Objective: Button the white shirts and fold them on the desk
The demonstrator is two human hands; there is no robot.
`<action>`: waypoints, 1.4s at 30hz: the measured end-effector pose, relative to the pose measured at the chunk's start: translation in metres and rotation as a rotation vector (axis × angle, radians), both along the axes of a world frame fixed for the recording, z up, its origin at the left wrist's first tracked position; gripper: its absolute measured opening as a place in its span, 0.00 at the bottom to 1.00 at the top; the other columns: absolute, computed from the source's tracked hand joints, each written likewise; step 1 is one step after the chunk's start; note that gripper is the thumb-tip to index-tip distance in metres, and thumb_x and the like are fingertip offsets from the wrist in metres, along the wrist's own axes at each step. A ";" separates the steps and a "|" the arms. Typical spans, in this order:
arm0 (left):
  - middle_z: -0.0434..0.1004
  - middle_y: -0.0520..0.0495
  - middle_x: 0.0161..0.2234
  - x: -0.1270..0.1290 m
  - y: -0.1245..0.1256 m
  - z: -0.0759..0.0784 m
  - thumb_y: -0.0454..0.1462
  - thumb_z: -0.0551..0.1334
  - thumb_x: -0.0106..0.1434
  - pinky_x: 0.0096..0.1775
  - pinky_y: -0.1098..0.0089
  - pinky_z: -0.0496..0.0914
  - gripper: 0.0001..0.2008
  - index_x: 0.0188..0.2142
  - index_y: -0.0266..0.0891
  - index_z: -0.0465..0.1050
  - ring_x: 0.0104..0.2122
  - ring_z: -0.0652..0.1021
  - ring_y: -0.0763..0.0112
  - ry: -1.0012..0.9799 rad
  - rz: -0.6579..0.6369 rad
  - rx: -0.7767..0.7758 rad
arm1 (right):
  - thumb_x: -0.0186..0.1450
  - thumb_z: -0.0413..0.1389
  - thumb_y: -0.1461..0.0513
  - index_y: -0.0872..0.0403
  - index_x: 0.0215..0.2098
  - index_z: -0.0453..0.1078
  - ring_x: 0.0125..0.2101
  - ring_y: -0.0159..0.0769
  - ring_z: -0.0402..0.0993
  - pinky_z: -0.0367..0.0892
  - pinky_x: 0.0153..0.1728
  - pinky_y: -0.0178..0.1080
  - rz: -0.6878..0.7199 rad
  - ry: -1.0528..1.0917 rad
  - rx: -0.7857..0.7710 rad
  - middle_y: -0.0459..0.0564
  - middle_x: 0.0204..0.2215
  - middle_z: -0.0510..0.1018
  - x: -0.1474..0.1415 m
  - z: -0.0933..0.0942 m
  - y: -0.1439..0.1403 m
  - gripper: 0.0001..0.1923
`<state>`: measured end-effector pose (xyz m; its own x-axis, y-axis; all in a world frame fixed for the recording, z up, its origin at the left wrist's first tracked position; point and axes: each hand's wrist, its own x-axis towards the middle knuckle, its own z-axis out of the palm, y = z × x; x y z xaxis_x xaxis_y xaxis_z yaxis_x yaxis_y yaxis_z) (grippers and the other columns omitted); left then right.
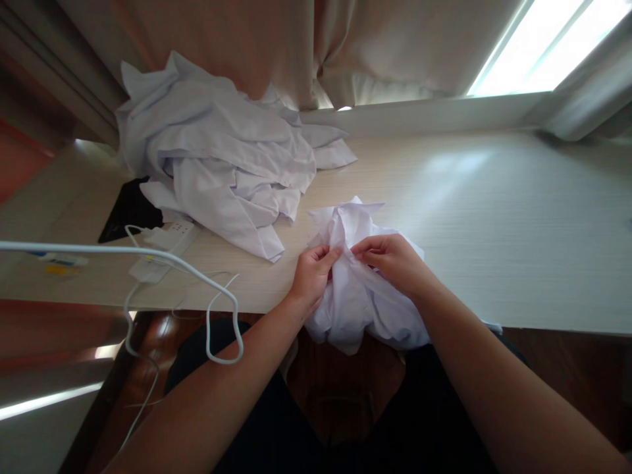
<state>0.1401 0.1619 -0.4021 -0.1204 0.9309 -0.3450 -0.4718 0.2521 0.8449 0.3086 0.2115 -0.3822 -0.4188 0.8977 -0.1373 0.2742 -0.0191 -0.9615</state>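
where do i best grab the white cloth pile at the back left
Probably by the loose end at the near right of the white cloth pile, pinched from the right: it juts out toward the left hand, lies low on the table, and that side avoids the power strip at the pile's near left.

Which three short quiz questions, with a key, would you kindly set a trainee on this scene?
1. True or false: the left hand and right hand hold the same white cloth.
2. Beside the heap of white fabric lies: A, a cup; B, a power strip; C, scissors.
3. Over which edge of the table does the white cloth hang?
Key: 1 true; 2 B; 3 the near edge.
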 end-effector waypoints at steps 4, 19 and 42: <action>0.76 0.49 0.28 -0.001 -0.001 -0.005 0.45 0.73 0.53 0.31 0.73 0.69 0.16 0.33 0.34 0.77 0.26 0.73 0.75 0.056 -0.008 0.046 | 0.60 0.61 0.58 0.52 0.38 0.78 0.30 0.33 0.73 0.66 0.30 0.35 -0.032 -0.065 0.120 0.47 0.31 0.81 -0.006 0.003 -0.003 0.09; 0.78 0.48 0.30 -0.002 -0.003 -0.001 0.45 0.71 0.55 0.32 0.72 0.68 0.16 0.34 0.35 0.77 0.28 0.75 0.72 0.116 -0.084 0.063 | 0.61 0.61 0.56 0.53 0.37 0.77 0.31 0.37 0.75 0.67 0.33 0.38 -0.076 -0.260 0.280 0.49 0.30 0.81 -0.011 0.011 -0.009 0.10; 0.77 0.49 0.30 0.000 -0.002 -0.004 0.45 0.71 0.55 0.34 0.72 0.69 0.16 0.36 0.35 0.77 0.28 0.74 0.73 0.124 -0.047 0.035 | 0.63 0.58 0.59 0.52 0.37 0.81 0.35 0.40 0.79 0.68 0.38 0.39 -0.051 -0.266 0.211 0.50 0.33 0.84 -0.010 0.011 -0.007 0.10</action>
